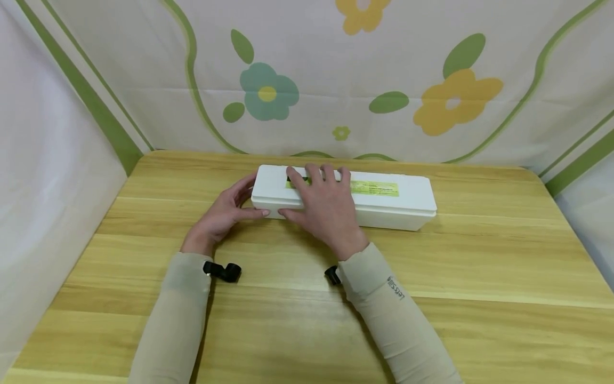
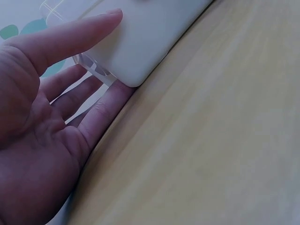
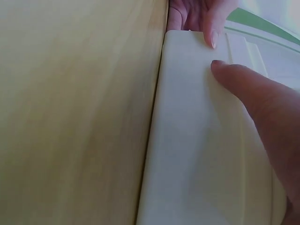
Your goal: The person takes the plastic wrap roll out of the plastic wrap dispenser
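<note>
Steadying the white box (image 1: 384, 220) on the wooden table (image 1: 288, 320) seems the step in hand. The left hand (image 1: 223, 213) grips the box's left end; the right hand (image 1: 331, 210) holds wide across its lid (image 1: 413, 191) — thumb in front. The next move probably calls for even pressure. The box looks plastic, long, smooth, round-cornered — yellow-green label (image 1: 376, 188) on top.

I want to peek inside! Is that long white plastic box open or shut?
Shut: the white rectangular lid sits along the top of the box, with only a seam visible in front. Its contents are hidden.
</note>
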`<action>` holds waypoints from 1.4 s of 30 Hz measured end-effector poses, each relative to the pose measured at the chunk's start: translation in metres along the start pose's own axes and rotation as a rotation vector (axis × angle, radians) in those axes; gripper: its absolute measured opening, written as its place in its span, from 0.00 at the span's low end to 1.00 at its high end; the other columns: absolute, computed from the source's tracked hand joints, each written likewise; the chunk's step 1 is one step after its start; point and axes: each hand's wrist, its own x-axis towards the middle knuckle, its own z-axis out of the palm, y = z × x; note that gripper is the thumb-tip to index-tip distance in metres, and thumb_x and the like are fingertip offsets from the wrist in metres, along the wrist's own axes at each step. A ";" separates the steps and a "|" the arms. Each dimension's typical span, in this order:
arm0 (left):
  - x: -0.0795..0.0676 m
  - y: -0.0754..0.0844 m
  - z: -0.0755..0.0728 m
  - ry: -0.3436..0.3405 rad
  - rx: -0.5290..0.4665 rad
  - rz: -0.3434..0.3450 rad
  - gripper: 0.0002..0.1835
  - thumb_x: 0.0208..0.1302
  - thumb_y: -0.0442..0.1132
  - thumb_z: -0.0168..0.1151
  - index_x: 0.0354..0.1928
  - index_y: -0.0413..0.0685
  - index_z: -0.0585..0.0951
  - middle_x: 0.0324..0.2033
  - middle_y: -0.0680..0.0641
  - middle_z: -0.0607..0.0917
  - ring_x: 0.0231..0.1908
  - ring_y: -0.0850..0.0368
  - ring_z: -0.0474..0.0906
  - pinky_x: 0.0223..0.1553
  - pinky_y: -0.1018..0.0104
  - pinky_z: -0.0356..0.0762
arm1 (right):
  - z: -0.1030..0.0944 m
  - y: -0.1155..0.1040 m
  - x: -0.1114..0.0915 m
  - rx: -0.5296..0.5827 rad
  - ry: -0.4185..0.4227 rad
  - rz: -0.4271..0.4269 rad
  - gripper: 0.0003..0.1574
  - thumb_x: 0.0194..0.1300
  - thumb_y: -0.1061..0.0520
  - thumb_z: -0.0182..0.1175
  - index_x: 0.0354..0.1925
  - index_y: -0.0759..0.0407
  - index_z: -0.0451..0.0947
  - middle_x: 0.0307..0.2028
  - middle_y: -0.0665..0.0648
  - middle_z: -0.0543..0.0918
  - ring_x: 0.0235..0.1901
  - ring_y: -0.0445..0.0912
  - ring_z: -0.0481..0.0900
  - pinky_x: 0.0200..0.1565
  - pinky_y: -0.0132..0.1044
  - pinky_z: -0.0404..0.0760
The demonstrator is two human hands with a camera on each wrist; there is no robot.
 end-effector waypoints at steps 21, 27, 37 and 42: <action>0.007 0.007 0.002 0.003 -0.005 -0.027 0.53 0.63 0.29 0.77 0.85 0.68 0.61 0.83 0.53 0.64 0.83 0.51 0.56 0.82 0.43 0.54 | 0.004 -0.003 0.007 -0.030 0.053 -0.028 0.54 0.59 0.21 0.70 0.68 0.55 0.77 0.58 0.61 0.86 0.57 0.63 0.84 0.59 0.61 0.80; 0.009 0.009 0.005 -0.011 -0.025 -0.029 0.53 0.64 0.28 0.76 0.85 0.65 0.61 0.83 0.52 0.63 0.83 0.51 0.55 0.83 0.44 0.51 | 0.003 -0.003 0.007 -0.045 0.036 -0.040 0.53 0.60 0.23 0.72 0.66 0.59 0.77 0.57 0.63 0.86 0.55 0.63 0.85 0.58 0.59 0.81; 0.008 0.008 0.003 0.000 -0.005 -0.018 0.53 0.64 0.28 0.76 0.86 0.66 0.60 0.84 0.54 0.61 0.85 0.53 0.49 0.85 0.46 0.47 | 0.005 -0.009 0.009 -0.060 0.078 -0.047 0.50 0.59 0.23 0.72 0.57 0.63 0.78 0.50 0.63 0.86 0.49 0.62 0.86 0.53 0.58 0.82; 0.005 0.006 0.004 0.003 -0.006 -0.024 0.53 0.64 0.29 0.76 0.85 0.66 0.60 0.84 0.53 0.61 0.84 0.53 0.50 0.84 0.45 0.48 | 0.006 -0.010 0.007 -0.093 0.082 -0.060 0.52 0.60 0.21 0.70 0.56 0.63 0.78 0.49 0.63 0.86 0.48 0.61 0.87 0.52 0.58 0.83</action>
